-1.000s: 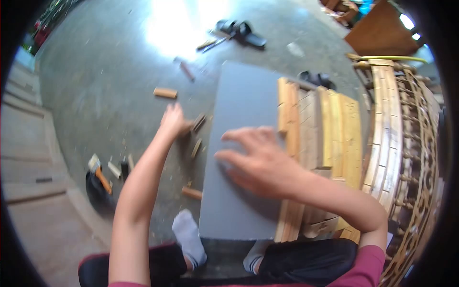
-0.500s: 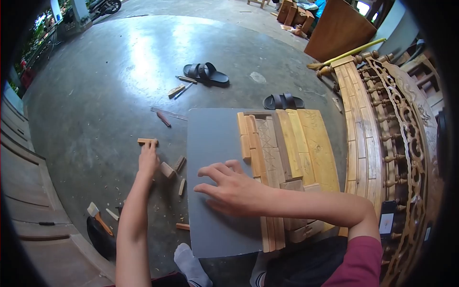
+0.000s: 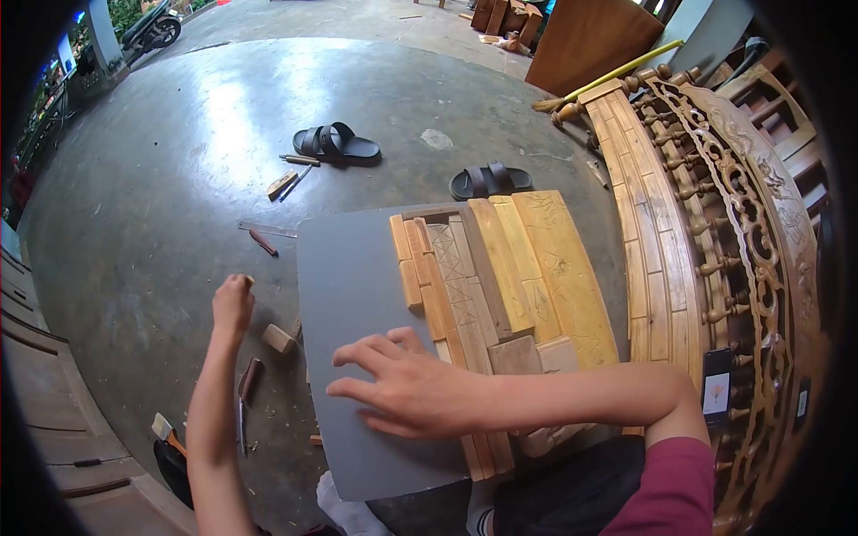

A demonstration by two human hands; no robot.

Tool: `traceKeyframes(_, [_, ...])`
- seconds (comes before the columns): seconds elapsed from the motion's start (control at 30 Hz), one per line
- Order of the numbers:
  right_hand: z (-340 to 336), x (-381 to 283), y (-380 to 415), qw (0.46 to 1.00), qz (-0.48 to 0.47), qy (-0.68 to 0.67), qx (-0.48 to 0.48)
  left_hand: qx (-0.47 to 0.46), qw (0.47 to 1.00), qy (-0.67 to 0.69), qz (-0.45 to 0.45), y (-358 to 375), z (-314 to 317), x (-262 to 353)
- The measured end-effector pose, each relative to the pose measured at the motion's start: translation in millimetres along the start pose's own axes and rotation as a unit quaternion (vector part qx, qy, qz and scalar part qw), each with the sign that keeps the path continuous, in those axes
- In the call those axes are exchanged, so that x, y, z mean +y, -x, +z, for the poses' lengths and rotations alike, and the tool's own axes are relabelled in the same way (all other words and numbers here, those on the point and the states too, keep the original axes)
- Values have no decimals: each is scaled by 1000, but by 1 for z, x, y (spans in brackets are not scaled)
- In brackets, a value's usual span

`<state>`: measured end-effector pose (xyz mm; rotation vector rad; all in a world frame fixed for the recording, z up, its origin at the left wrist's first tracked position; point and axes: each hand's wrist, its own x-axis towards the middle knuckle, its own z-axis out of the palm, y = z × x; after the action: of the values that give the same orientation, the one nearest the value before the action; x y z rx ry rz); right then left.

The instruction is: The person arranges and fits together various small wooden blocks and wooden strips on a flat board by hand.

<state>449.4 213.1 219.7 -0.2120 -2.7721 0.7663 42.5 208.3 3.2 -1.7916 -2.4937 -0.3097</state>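
Observation:
My left hand is closed, reaching over the floor left of the grey board. The pale tip of a small wooden strip pokes out between its fingers; the rest is hidden by the hand. My right hand hovers over the board, palm down, fingers spread and curved, holding nothing. Beside its fingertips run rows of wooden strips laid side by side. Farther right on the board lie yellow wooden planks and a wide yellow panel with marks drawn on it.
A wooden block and a brown-handled knife lie near my left forearm. Farther off are a second brown-handled tool, a ruler and black sandals. At right stands a carved wooden bench with a phone on it.
My left hand has closed around the small wooden strip and lifted it from the floor. The view has shifted, and a knife shows beside my left forearm. My right hand keeps its spread pose.

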Motion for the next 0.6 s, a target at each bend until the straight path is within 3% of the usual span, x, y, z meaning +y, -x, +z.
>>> traceKeyframes(0.07, [-7, 1, 0, 1000, -1, 11, 18, -62, 962, 225, -140, -3, -79, 22])
traceKeyframes(0.13, [-15, 1, 3, 999, 3, 24, 40, 40, 873, 471, -118, -1, -116, 10])
traceKeyframes(0.23, [-24, -5, 4, 997, 10, 35, 70, 33, 763, 636, -110, 21, -219, 59])
traceKeyframes(0.37, [-42, -20, 10, 981, -84, 111, 139, -158, 705, 691, -8, 42, -273, 136])
traceKeyframes(0.47, [-48, -23, 21, 963, -148, 160, 161, -273, 673, 685, 54, 56, -277, 189])
traceKeyframes(0.6, [-55, -17, 47, 959, -184, 185, 114, -362, 624, 690, 59, 67, -267, 228])
